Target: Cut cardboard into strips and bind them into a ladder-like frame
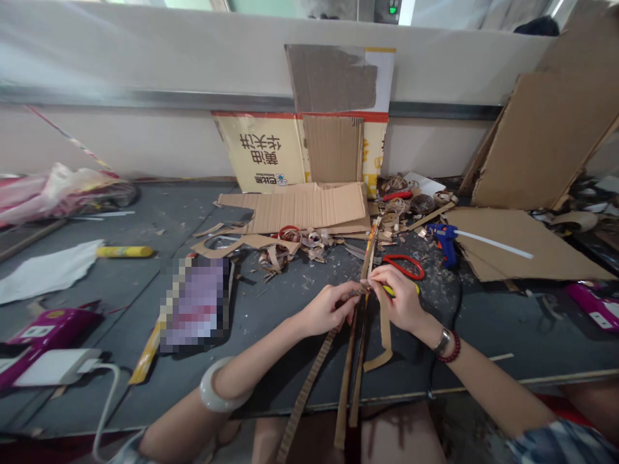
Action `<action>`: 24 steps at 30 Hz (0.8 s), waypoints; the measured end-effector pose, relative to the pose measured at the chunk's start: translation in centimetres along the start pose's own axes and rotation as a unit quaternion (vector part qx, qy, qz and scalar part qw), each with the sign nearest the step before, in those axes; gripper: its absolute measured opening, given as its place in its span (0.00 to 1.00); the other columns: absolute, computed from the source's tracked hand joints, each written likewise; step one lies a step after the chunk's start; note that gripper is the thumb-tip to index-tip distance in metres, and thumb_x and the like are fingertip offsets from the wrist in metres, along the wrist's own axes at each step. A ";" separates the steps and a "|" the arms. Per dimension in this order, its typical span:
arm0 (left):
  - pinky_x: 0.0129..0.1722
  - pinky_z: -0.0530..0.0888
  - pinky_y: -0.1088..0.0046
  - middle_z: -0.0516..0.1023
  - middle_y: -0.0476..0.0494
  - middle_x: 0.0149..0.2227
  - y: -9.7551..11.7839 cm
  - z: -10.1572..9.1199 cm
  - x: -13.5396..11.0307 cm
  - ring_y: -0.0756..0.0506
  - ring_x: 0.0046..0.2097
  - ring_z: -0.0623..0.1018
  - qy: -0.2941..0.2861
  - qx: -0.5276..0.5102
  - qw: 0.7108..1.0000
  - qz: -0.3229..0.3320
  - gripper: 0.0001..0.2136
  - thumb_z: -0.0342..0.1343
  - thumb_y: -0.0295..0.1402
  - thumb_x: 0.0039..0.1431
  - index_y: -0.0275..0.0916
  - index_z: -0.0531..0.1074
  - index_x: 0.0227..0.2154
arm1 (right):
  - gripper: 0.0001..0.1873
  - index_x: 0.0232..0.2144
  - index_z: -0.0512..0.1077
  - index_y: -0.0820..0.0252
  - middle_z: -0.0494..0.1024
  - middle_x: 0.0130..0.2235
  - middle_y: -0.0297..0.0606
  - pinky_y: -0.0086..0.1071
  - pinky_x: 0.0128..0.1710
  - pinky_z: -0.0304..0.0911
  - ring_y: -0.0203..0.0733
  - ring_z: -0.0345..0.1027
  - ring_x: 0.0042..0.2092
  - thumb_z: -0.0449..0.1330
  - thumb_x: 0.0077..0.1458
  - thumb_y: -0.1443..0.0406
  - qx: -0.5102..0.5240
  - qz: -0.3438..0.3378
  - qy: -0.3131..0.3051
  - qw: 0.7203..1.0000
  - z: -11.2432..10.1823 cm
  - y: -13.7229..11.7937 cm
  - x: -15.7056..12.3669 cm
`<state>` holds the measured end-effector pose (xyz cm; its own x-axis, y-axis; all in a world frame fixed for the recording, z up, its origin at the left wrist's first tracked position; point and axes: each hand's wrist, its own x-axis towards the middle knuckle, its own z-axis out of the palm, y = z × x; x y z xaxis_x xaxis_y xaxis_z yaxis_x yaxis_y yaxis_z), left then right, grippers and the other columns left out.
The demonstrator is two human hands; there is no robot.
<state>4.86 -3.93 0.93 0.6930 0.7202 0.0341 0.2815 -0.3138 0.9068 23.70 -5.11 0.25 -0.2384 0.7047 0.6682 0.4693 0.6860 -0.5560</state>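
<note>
Below the left hand (327, 312) hangs a ribbed cardboard strip (305, 399), its upper end apparently pinched in those closed fingers. Between the hands, two long strips (346, 386) run down past the table edge (483, 385). The right hand (400, 301) grips a plain strip (385, 322) between thumb and fingers, its tail curling below. Best would be to steady the meeting point with the left fingertips, pull the plain strip snug, and mind the red handle (405, 259) just beyond the right hand.
</note>
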 end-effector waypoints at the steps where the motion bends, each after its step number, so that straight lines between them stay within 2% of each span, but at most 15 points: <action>1: 0.16 0.64 0.83 0.70 0.52 0.19 0.0 0.0 0.0 0.54 0.16 0.68 -0.001 0.005 1.000 0.002 0.13 0.42 0.38 0.62 0.36 0.64 0.43 | 0.05 0.33 0.66 0.58 0.71 0.35 0.39 0.34 0.38 0.66 0.39 0.67 0.38 0.51 0.56 0.70 -0.001 0.003 0.006 1.000 0.0 0.0 0.0; 7: 0.20 0.65 0.81 0.71 0.51 0.19 0.1 -0.1 0.1 0.53 0.19 0.68 0.014 0.035 0.999 0.026 0.12 0.43 0.37 0.61 0.35 0.65 0.40 | 0.06 0.36 0.68 0.57 0.72 0.38 0.40 0.36 0.43 0.67 0.40 0.68 0.42 0.53 0.55 0.70 0.008 -0.015 0.003 1.000 0.2 0.1 0.1; 11: 0.22 0.64 0.80 0.71 0.52 0.19 0.1 -0.1 0.1 0.53 0.20 0.69 0.023 0.048 0.998 0.030 0.11 0.44 0.38 0.61 0.35 0.64 0.39 | 0.09 0.39 0.68 0.57 0.71 0.42 0.42 0.37 0.45 0.66 0.40 0.67 0.45 0.53 0.55 0.70 0.000 -0.028 -0.025 0.999 0.2 0.3 0.0; 16: 0.23 0.65 0.79 0.72 0.50 0.21 0.0 -0.1 0.3 0.52 0.23 0.70 0.025 0.061 0.998 0.019 0.13 0.44 0.39 0.61 0.34 0.65 0.36 | 0.09 0.37 0.69 0.58 0.72 0.42 0.41 0.34 0.46 0.67 0.39 0.67 0.45 0.53 0.55 0.72 -0.019 -0.065 -0.053 0.996 0.0 0.3 -0.2; 24: 0.23 0.65 0.80 0.72 0.50 0.20 0.2 -0.1 0.3 0.52 0.21 0.69 0.023 0.053 0.998 0.009 0.13 0.41 0.38 0.63 0.35 0.65 0.34 | 0.09 0.37 0.67 0.59 0.72 0.41 0.42 0.35 0.45 0.66 0.39 0.67 0.45 0.51 0.55 0.74 -0.008 -0.040 -0.058 0.997 0.2 0.5 -0.2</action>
<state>5.08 -3.73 1.17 0.6678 0.7409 0.0712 0.3393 -0.3881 0.8569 23.85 -4.90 -0.26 -0.3719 0.6647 0.6479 0.4587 0.7384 -0.4943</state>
